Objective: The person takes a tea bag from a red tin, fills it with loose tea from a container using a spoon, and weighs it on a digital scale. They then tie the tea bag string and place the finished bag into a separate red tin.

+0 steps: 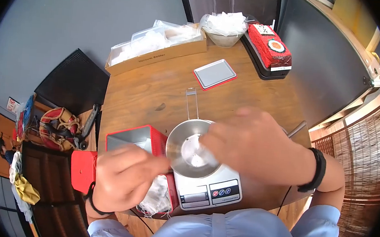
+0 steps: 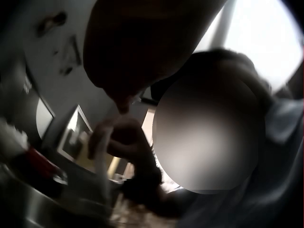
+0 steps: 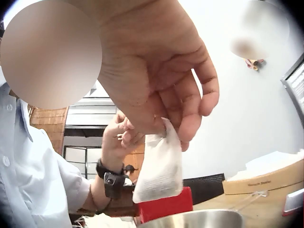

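Observation:
My right hand [image 1: 255, 144] pinches the top of a small white pouch [image 3: 159, 168], which hangs above a steel pot [image 1: 177, 137] with a wire handle. The pot stands on a white kitchen scale [image 1: 210, 197]. Over the red boxes to the left is my left hand [image 1: 126, 174], fingers bent and fingertips drawn together, pointing at the right hand; I cannot tell whether they hold anything. One red box [image 1: 137, 131] has a grey interior. Nearer me, another holds white pouches with loose strings [image 1: 158, 197], partly covered by the left hand.
A red lid [image 1: 83, 170] lies at the left edge. Farther back are a small grey tray [image 1: 215, 73] with a red rim, a cardboard box [image 1: 159, 55] of plastic bags, a bowl [image 1: 224, 39] and a red package [image 1: 268, 46] on a black device. A metal handle [image 1: 298, 128] shows behind my right wrist.

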The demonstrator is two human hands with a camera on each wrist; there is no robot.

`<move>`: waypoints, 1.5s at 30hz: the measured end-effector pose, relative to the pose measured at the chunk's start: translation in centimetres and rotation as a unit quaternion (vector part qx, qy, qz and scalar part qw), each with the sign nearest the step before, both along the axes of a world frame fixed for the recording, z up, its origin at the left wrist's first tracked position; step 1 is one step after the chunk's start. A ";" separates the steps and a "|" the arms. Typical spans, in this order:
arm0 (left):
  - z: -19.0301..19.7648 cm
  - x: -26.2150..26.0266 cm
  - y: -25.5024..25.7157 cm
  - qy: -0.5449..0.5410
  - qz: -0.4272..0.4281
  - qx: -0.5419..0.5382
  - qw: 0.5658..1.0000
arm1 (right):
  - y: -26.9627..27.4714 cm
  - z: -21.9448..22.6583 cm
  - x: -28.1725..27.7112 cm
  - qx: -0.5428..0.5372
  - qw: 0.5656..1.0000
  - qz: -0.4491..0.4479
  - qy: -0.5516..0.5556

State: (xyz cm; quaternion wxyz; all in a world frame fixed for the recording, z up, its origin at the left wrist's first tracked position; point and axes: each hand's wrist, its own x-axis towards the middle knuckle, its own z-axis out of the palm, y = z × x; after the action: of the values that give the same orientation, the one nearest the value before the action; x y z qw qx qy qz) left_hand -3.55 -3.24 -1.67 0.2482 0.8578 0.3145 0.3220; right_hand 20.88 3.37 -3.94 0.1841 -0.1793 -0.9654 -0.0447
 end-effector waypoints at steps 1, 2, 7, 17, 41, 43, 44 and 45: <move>-0.3 0.5 -0.1 0.063 0.071 0.095 0.991 | 0.4 -0.9 0.4 0.019 0.998 -0.045 -0.030; -0.6 0.7 -0.2 0.125 0.143 0.187 0.964 | 0.6 -1.6 0.8 0.021 0.998 -0.041 -0.034; -2.4 -0.3 -0.3 0.234 0.088 0.006 0.968 | 0.4 -3.1 4.8 -0.123 0.986 -0.113 0.005; -2.1 -0.6 -1.1 0.287 0.055 0.060 0.954 | -3.9 -7.6 7.5 -0.177 0.966 -0.183 -0.033; 2.3 -4.7 -2.8 0.335 0.196 0.221 0.895 | -3.7 -7.5 7.2 -0.179 0.965 -0.188 -0.041; 1.7 -5.8 -3.8 0.347 0.198 0.182 0.899 | -3.7 -7.4 7.0 -0.187 0.961 -0.201 -0.038; 1.0 -6.4 -4.2 0.361 0.186 0.155 0.901 | -3.7 -7.5 6.9 -0.189 0.962 -0.194 -0.038; -0.2 -6.6 -4.6 0.351 0.194 0.118 0.908 | -3.8 -7.6 7.0 -0.185 0.962 -0.199 -0.037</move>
State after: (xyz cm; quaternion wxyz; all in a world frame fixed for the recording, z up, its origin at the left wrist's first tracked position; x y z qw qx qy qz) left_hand -10.18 -7.85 -1.85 -0.0487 0.8604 0.5015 0.0764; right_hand 27.87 -0.39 -11.55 0.0994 -0.3970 -0.9077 0.0927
